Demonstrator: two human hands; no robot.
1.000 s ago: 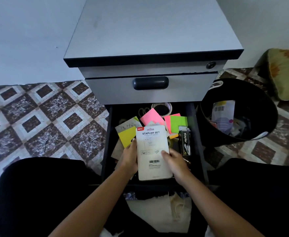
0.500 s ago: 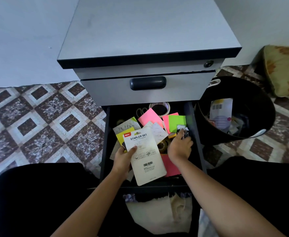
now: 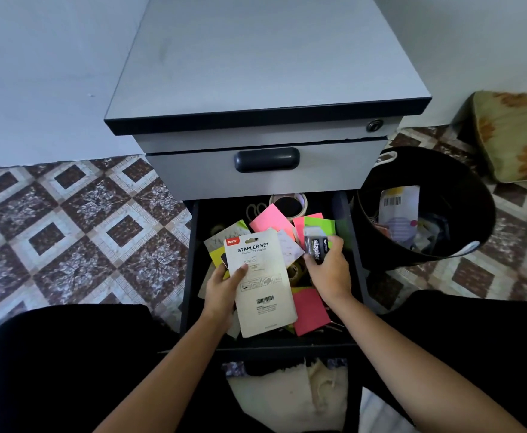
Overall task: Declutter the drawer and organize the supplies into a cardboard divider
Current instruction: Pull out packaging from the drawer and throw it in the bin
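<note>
The open black drawer (image 3: 191,276) of a grey cabinet is full of loose supplies. My left hand (image 3: 224,284) grips a white "STAPLER SET" card (image 3: 263,285) by its left edge, thumb on its face, above the drawer. My right hand (image 3: 329,273) holds a small black stapler pack (image 3: 316,246) lifted over the drawer's right side. Under them lie pink sticky notes (image 3: 310,310), another pink pad (image 3: 271,218), a green pad (image 3: 320,225), yellow notes (image 3: 216,256), a tape roll (image 3: 288,204) at the back and a second tape roll (image 3: 296,271) between my hands. No cardboard divider is in view.
A black bin (image 3: 462,260) holding packaging and scraps stands right of the drawer. The closed upper drawer's handle (image 3: 266,159) is above. A patterned cushion (image 3: 512,135) lies far right. Tiled floor (image 3: 68,229) spreads left. A pale cloth (image 3: 287,389) lies between my dark-clothed knees.
My right hand let go of the stapler set card, reached to the drawer's right side and lifted the black stapler pack. The left hand kept the card, tilting it slightly left.
</note>
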